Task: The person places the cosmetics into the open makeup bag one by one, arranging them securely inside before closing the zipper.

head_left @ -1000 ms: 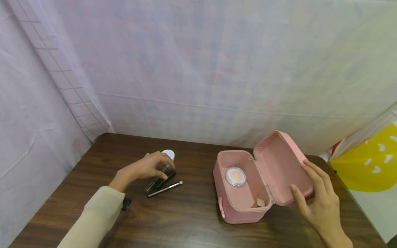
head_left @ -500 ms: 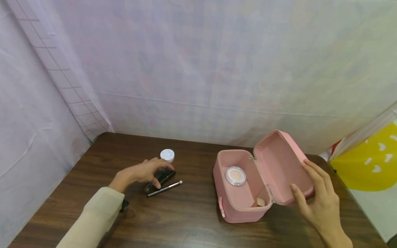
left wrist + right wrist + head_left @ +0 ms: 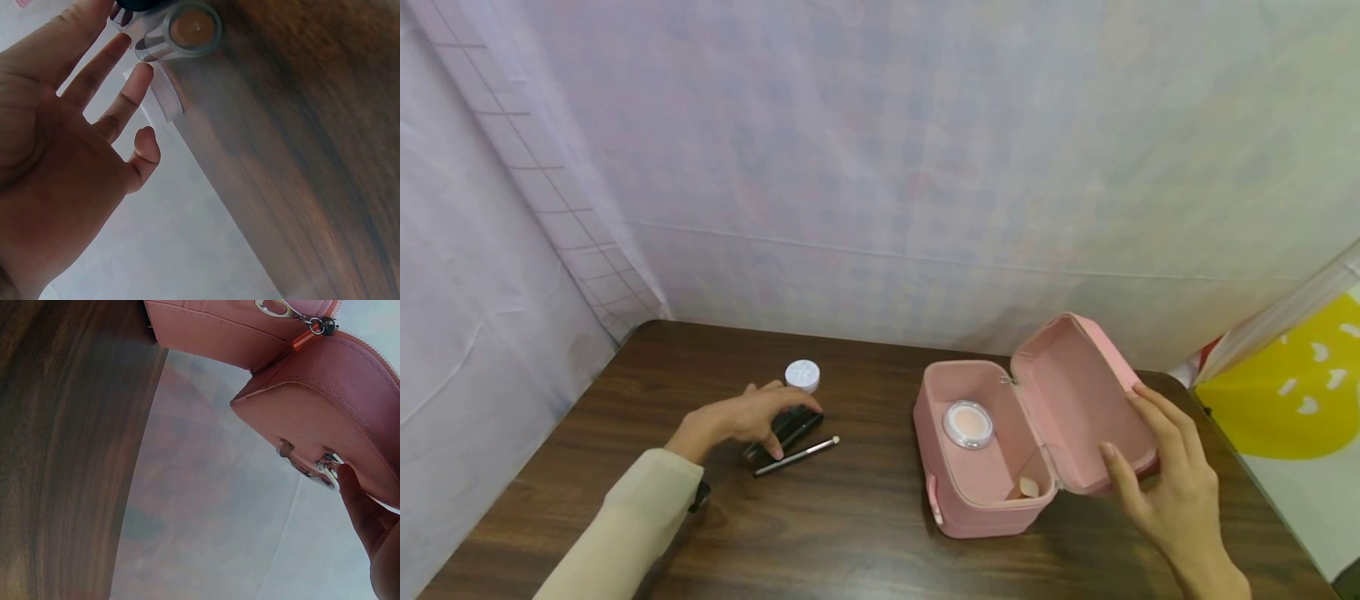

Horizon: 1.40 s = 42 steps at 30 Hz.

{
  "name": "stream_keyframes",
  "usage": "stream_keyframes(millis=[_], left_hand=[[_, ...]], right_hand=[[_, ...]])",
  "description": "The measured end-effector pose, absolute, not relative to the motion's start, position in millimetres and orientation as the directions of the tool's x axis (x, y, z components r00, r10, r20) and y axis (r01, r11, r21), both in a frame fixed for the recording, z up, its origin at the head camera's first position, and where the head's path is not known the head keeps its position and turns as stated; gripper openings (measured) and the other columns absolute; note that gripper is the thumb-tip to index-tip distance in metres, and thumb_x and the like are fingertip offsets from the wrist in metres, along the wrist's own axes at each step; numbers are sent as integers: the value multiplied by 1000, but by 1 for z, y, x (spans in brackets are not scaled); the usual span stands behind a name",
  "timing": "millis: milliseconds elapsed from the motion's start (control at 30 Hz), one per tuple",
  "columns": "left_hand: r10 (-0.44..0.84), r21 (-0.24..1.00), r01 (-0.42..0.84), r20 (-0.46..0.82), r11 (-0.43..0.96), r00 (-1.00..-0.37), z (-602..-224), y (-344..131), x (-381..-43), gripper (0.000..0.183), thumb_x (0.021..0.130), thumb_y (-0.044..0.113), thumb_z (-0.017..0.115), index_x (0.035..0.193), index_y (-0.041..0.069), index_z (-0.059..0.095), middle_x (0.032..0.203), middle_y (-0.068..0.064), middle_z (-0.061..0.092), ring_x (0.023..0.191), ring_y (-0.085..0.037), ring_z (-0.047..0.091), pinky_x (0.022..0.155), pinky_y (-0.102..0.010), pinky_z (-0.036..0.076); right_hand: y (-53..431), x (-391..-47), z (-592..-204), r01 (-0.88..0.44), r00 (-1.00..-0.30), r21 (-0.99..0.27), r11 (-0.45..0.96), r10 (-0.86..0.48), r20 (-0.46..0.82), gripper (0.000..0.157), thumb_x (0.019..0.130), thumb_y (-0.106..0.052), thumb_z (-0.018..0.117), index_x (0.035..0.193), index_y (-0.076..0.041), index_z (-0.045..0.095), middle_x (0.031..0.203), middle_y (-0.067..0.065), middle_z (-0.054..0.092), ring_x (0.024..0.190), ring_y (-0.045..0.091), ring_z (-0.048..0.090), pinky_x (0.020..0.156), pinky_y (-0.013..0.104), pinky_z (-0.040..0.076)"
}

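My left hand (image 3: 737, 419) is over two dark cosmetic tubes (image 3: 802, 428) lying side by side, thumb on the near side and fingers on the far side. The left wrist view shows a clear tube with a brown end (image 3: 192, 29) at the fingertips. Beside them lies a thin makeup brush (image 3: 797, 457); a round white-lidded container (image 3: 802, 375) is just beyond. My right hand (image 3: 1180, 492) holds the raised lid (image 3: 1082, 408) of a pink makeup case (image 3: 981, 518). In the right wrist view, a finger touches the lid near its metal fitting (image 3: 328, 467).
Inside the case sit a round compact (image 3: 967, 425) and, in the near corner, a small brownish item (image 3: 1027, 487) that is partly hidden. A brown wooden table (image 3: 835, 533) bears everything. White curtains (image 3: 850, 167) hang behind it, with a yellow patterned cloth (image 3: 1285, 400) at the right.
My left hand has lowered onto the dark tubes, its thumb shifting toward me, and the white-lidded container has come into fuller view. My right hand stays on the lid.
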State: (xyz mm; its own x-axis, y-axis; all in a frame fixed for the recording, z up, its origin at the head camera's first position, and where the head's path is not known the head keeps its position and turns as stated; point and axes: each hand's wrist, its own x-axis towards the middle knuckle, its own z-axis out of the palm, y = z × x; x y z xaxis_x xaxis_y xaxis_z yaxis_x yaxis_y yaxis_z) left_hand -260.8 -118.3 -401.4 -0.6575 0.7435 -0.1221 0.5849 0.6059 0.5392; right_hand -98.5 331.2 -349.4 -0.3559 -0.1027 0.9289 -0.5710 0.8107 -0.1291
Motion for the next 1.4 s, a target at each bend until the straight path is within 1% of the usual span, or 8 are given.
stream_keyframes(millis=[133, 300, 500, 800, 1100, 1233, 1300, 1400], left_hand=[[741, 519, 591, -131, 617, -659, -402, -117, -262, 77, 60, 12, 87, 130, 18, 55, 134, -1, 50, 117, -26, 41, 93, -61, 23], [733, 512, 586, -138, 628, -666, -403, -114, -262, 78, 60, 17, 87, 131, 19, 55, 137, -2, 49, 122, -28, 39, 94, -62, 21], [735, 517, 579, -157, 630, -660, -402, -114, -261, 83, 58, 14, 88, 133, 19, 54, 140, -4, 46, 125, -30, 36, 95, -63, 19], [744, 499, 593, -175, 632, -645, -400, -113, -262, 87, 58, 8, 89, 136, 19, 51, 142, -4, 44, 124, -29, 36, 89, -55, 22], [746, 521, 583, -171, 623, -644, -401, -113, -264, 85, 57, 9, 89, 134, 18, 54, 141, -6, 45, 128, -30, 34, 93, -61, 19], [751, 527, 590, -153, 612, -642, -403, -114, -266, 83, 57, 12, 90, 132, 19, 55, 138, -5, 47, 126, -29, 36, 92, -61, 19], [747, 531, 586, -145, 612, -649, -403, -115, -266, 82, 58, 13, 90, 132, 20, 55, 135, -5, 48, 122, -29, 41, 91, -59, 20], [743, 542, 579, -136, 609, -655, -402, -115, -266, 80, 59, 14, 89, 132, 21, 55, 134, -5, 48, 121, -30, 42, 95, -63, 16]], right_hand=[[332, -98, -350, -569, -361, -131, 812, -103, 927, 64, 89, -48, 60, 118, 9, 59, 120, 27, 57, 115, 20, 54, 97, 14, 35], [332, -98, -350, -568, -361, -132, 812, -101, 927, 64, 89, -48, 60, 118, 9, 59, 120, 27, 57, 115, 20, 54, 97, 14, 35], [332, -98, -350, -568, -361, -134, 812, -99, 927, 64, 89, -48, 60, 118, 9, 59, 120, 27, 57, 115, 20, 54, 97, 14, 35], [333, -99, -350, -571, -361, -134, 810, -102, 927, 64, 89, -47, 60, 118, 10, 58, 120, 28, 56, 115, 21, 54, 97, 14, 35], [332, -99, -349, -569, -362, -131, 812, -104, 926, 64, 89, -48, 60, 118, 10, 58, 120, 28, 57, 115, 21, 54, 97, 15, 35], [333, -99, -349, -566, -369, -132, 814, -107, 923, 65, 89, -48, 60, 119, 10, 58, 120, 28, 56, 115, 21, 54, 97, 15, 35], [333, -99, -349, -567, -369, -132, 813, -107, 923, 65, 89, -48, 60, 119, 10, 58, 120, 28, 56, 115, 21, 54, 97, 15, 35], [333, -99, -350, -569, -364, -131, 812, -106, 925, 65, 89, -48, 60, 118, 10, 58, 120, 28, 56, 115, 21, 54, 97, 14, 35]])
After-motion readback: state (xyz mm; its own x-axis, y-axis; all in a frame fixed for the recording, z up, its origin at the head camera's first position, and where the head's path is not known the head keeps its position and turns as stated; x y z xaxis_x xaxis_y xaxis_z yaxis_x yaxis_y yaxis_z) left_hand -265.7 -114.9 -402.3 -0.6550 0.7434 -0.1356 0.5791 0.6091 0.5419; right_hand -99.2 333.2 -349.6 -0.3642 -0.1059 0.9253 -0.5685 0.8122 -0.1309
